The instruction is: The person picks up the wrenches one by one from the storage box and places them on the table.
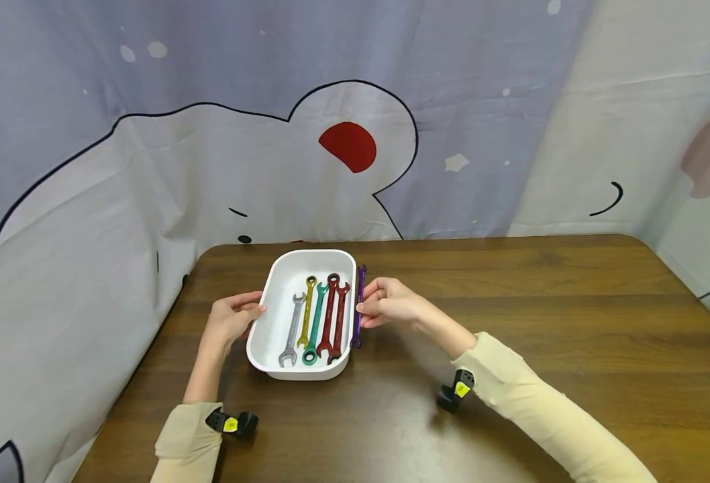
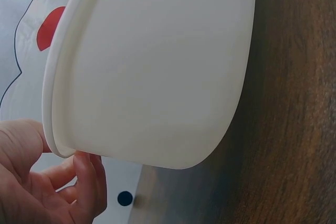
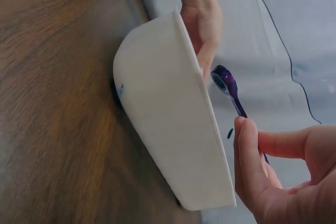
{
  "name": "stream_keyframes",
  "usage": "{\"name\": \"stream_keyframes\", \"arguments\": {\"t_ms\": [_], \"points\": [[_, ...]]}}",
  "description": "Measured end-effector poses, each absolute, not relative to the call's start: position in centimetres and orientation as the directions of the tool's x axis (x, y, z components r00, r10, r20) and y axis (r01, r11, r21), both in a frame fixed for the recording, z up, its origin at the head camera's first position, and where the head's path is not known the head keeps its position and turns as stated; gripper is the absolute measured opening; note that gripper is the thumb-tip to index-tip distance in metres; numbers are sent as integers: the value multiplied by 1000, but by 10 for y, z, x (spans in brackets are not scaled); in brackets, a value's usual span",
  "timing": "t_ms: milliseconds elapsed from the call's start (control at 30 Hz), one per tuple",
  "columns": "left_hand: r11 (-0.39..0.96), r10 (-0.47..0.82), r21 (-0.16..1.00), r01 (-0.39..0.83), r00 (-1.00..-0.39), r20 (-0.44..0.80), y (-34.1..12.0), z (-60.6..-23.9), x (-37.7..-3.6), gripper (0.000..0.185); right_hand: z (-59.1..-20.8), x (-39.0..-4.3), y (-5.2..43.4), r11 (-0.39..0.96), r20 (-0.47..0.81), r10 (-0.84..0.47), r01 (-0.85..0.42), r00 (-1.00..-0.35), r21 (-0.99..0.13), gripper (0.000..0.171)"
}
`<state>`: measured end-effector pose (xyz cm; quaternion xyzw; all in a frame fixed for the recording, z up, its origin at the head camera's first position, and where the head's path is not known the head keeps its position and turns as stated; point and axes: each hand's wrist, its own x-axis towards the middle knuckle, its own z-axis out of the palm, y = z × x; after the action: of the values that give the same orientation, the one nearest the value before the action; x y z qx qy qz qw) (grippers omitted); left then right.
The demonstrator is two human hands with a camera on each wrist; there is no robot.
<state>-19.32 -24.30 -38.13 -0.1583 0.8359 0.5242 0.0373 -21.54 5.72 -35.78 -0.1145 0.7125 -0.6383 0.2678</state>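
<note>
A white tray sits on the brown table and holds several wrenches: a silver one, a yellow one, a green one and two red ones. My left hand holds the tray's left rim, thumb on the edge; the left wrist view shows the tray's outer wall against those fingers. My right hand pinches a purple wrench just outside the tray's right rim. In the right wrist view the purple wrench rises above the tray's rim.
A patterned cloth backdrop hangs behind the table and drapes down at its left. The table's bare wood stretches to the right and toward me. Black wrist cameras sit on both forearms.
</note>
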Motion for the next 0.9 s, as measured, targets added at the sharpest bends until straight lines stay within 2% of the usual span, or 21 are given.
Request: {"name": "stream_keyframes", "arguments": {"t_ms": [900], "points": [[396,-227,867,-302,-947,-227,-243,-381,-193,43,-383,-219,74,175,-283,-484,226,-828,-958,26]]}}
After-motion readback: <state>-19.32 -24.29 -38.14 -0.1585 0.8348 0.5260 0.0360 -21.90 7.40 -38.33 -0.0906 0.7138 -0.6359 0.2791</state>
